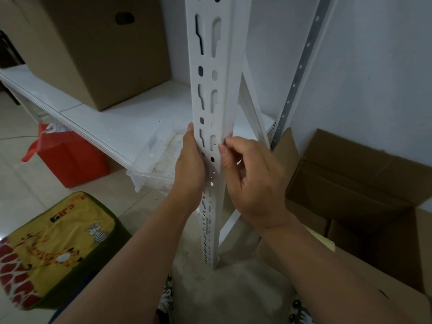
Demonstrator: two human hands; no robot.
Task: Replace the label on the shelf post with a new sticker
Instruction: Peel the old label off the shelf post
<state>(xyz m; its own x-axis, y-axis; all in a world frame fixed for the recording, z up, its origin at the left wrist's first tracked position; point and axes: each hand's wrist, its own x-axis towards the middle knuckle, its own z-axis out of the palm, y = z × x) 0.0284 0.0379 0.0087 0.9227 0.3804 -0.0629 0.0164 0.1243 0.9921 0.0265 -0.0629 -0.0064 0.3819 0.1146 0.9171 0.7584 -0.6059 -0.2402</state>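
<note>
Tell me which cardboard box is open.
The cardboard box on the floor, right of the shelf post, has its flaps up; the box on the shelf is closed.

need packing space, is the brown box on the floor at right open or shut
Open: the cardboard box has its flaps folded outward beside the shelf post. Contents cannot be seen.

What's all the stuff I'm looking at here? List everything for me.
shelf post: one, white, slotted, upright at centre
sticker: one, red-and-white scrap, on the post's right edge
closed box: one, brown, on the shelf
open box: one, brown, floor at right
plastic tray: one, clear, under the shelf
bag: one, red, floor at left
giraffe stool: one, yellow, lower left
left hand: gripping the post
right hand: pinching the sticker
</note>
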